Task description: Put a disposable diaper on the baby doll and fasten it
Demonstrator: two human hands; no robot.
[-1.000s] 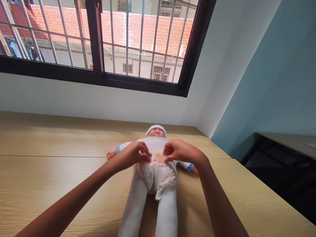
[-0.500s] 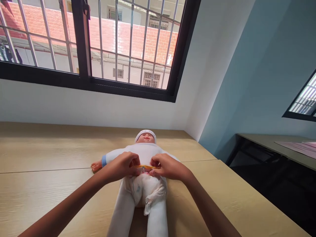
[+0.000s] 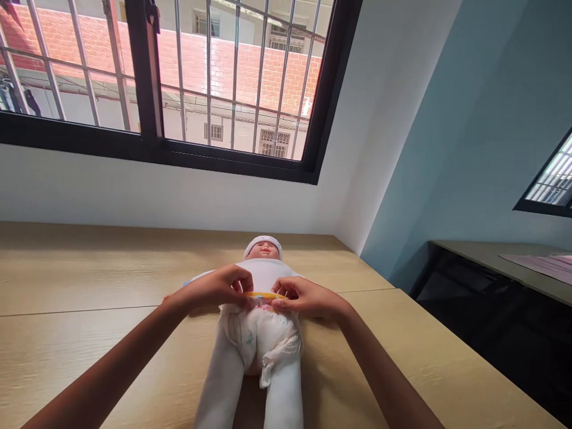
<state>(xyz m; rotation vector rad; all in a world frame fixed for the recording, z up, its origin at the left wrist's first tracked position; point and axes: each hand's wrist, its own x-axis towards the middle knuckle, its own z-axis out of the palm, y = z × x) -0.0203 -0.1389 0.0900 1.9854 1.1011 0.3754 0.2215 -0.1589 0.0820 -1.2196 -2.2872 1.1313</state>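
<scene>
On its back lies a baby doll (image 3: 264, 267) in a white top and a white cap, head toward the window and legs toward me. A white diaper (image 3: 272, 333) with a yellow waistband and a coloured print covers its hips. My left hand (image 3: 227, 287) pinches the waistband near its left end, fingers closed. With thumb and bent fingers, my right hand (image 3: 304, 298) grips the same band at its right end. Between the hands the yellow edge is stretched across the belly. The doll's left-side arm is partly hidden behind my left wrist.
The doll rests on a light wooden table (image 3: 111, 339) with a seam across it. Behind it are a white wall and a barred window (image 3: 232, 83). To the right, beyond the table edge, stands a dark-framed table (image 3: 487, 253) with a pink sheet (image 3: 540, 266).
My left hand has moved slightly left and up, and the yellow waistband is now stretched wider and straighter. My right hand keeps nearly the same place. More of the printed front shows.
</scene>
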